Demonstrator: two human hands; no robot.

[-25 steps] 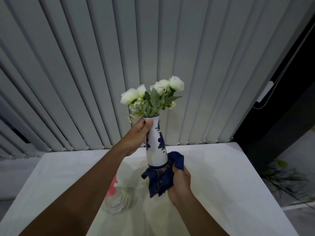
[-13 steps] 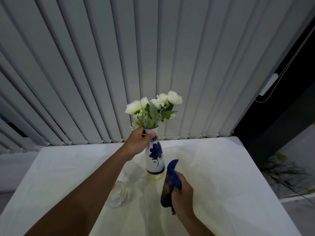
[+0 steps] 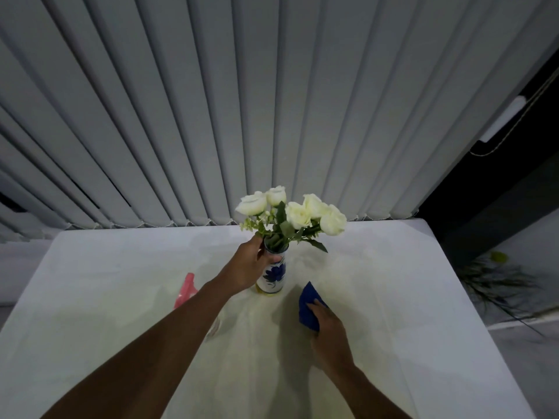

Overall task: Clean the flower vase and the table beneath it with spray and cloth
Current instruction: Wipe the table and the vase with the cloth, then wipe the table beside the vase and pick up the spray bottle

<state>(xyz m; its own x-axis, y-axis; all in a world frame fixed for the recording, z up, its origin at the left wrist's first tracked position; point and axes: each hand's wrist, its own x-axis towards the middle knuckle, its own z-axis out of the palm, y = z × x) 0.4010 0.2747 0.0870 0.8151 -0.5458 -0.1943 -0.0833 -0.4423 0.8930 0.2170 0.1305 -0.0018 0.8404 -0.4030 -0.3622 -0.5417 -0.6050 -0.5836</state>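
Observation:
A white vase with a blue flower pattern (image 3: 273, 275) stands upright on the white table (image 3: 393, 282) and holds white roses (image 3: 298, 211). My left hand (image 3: 251, 266) grips the vase around its neck. To the right of the vase a dark blue cloth (image 3: 309, 305) lies flat on the table, and my right hand (image 3: 328, 326) presses down on its near part. A spray bottle with a pink head (image 3: 185, 290) stands to the left of the vase, its clear body mostly hidden behind my left forearm.
Grey vertical blinds (image 3: 242, 116) hang right behind the table's far edge. The table's right edge drops to a floor where a dark plant (image 3: 499, 282) lies. A blind cord and white pull (image 3: 502, 119) hang at the upper right.
The vase has gone from lifted in the air to standing on the table. My right hand has taken the cloth off the vase's base and laid it flat to the right.

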